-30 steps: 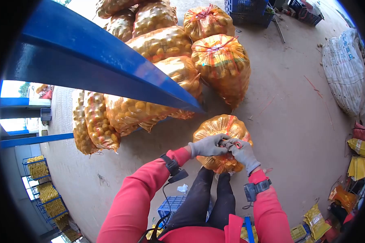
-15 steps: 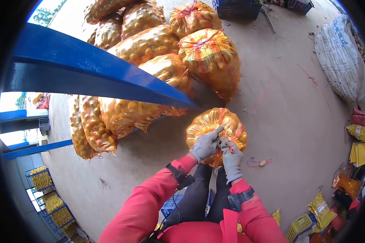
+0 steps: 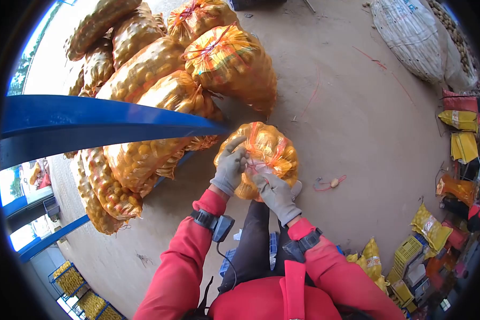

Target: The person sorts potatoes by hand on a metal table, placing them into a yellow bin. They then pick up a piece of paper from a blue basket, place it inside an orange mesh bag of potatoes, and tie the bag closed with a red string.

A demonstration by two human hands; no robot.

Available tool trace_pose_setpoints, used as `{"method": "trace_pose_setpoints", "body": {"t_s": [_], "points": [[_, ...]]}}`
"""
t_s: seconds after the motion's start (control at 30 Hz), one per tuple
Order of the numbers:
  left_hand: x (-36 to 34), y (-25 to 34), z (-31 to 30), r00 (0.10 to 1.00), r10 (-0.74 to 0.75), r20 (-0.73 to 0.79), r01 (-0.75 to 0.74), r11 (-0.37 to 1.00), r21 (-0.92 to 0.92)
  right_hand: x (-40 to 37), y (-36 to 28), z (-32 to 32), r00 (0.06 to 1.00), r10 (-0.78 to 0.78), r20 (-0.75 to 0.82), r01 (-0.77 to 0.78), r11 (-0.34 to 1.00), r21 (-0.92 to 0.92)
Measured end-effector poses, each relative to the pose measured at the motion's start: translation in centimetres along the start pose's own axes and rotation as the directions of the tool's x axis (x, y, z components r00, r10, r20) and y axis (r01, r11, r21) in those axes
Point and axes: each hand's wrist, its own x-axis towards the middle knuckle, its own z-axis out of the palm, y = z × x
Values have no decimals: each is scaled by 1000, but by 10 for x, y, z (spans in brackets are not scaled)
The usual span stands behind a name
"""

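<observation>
An orange mesh sack of potatoes (image 3: 272,140) stands in front of my legs, its gathered top facing me. A thin red string (image 3: 254,164) runs across the gathered mouth between my hands. My left hand (image 3: 231,168), in a grey glove, is at the left of the mouth, its index finger raised and its other fingers curled on the string. My right hand (image 3: 276,196), gloved alike, pinches the string at the near side of the mouth. The fingertips partly hide the string and how it is knotted.
Filled mesh sacks (image 3: 144,58) are piled at left behind a blue metal beam (image 3: 112,120). A white woven sack (image 3: 410,40) lies at upper right. A small object with red string (image 3: 334,183) lies on the floor. Yellow bags (image 3: 432,226) and a yellow crate (image 3: 405,256) are at right.
My hands have moved apart at the sack's mouth, and the left index finger has lifted. The camera view has shifted, moving the sack leftward and up in view.
</observation>
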Motion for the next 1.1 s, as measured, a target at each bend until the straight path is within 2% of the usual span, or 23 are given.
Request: {"method": "trace_pose_setpoints", "body": {"t_s": [0.03, 0.07, 0.13, 0.17, 0.23, 0.27, 0.3, 0.37, 0.4, 0.43, 0.47, 0.5, 0.53, 0.6, 0.63, 0.67, 0.7, 0.77, 0.83, 0.87, 1.0, 1.03, 1.1], "points": [[13, -4, -5, 998, 60, -9, -60, 998, -3, -3, -2, -1, 989, 150, 18, -150, 988, 34], [27, 0, -2, 987, 39, -156, -44, 998, -33, -11, 9, 3, 936, 339, 92, -349, 924, 156], [63, -7, -12, 957, 82, -277, -128, 980, -151, -23, 34, 10, 706, 671, 227, -703, 625, 339], [89, -22, -28, 947, 138, -291, -174, 980, -101, -29, 52, 19, 661, 704, 261, -743, 564, 359], [82, -20, -24, 953, 138, -270, -131, 990, 46, -45, 94, 38, 781, 560, 276, -624, 692, 363], [83, -18, -32, 970, 137, -203, -143, 990, -15, -53, 104, 39, 840, 464, 282, -543, 724, 426], [72, -9, -34, 986, 139, -87, -122, 975, 185, -57, 71, 8, 855, 367, 366, -516, 531, 672], [67, 13, -60, 958, 286, -13, -230, 796, 560, -81, 41, -40, 861, 450, 236, -469, 526, 709], [93, 15, -106, 893, 441, 88, -385, 649, 656, -100, 37, -61, 853, 492, 175, -450, 524, 724], [71, 28, -95, 831, 550, 82, -377, 450, 809, -121, 69, -73, 859, 509, 50, -355, 523, 775], [70, 25, -88, 808, 581, 100, -405, 423, 811, -145, 92, -100, 786, 619, -7, -469, 603, 645], [60, 24, -91, 778, 621, 94, -415, 396, 819, -173, 144, -116, 735, 675, -57, -416, 517, 748], [38, 15, -66, 713, 662, 231, -470, 207, 858, -198, 186, -135, 659, 739, -137, -478, 552, 683], [-12, -3, 27, 621, 606, 498, -489, -196, 850, -206, 189, -187, 441, 867, -230, -867, 478, 141], [-19, -20, 58, 590, 561, 581, -477, -339, 811, -222, 247, -199, 551, 769, -324, -833, 487, -261], [-11, -47, 70, 607, 504, 615, -444, -427, 788, -237, 297, -207, 622, 687, -376, -782, 516, -351], [-10, -67, 88, 658, 431, 617, -412, -480, 774, -238, 330, -217, 558, 748, -358, -817, 420, -396], [7, -86, 98, 705, 287, 648, -379, -621, 687, -235, 374, -234, 599, 695, -398, -794, 454, -404], [14, -99, 97, 744, 223, 630, -333, -693, 639, -205, 388, -257, 594, 749, -294, -805, 547, -231], [19, -101, 85, 704, 249, 665, -338, -706, 622, -204, 393, -258, 553, 794, -253, -832, 544, -113], [18, -81, 44, 716, 196, 670, -316, -765, 561, -206, 455, -279, 516, 799, -309, -846, 419, -329], [25, -71, 26, 628, 161, 761, -382, -789, 482, -210, 482, -284, 465, 847, -256, -852, 351, -387], [33, -49, -9, 689, 228, 688, -260, -808, 528, -203, 489, -299, 463, 851, -248, -848, 344, -403]]}}
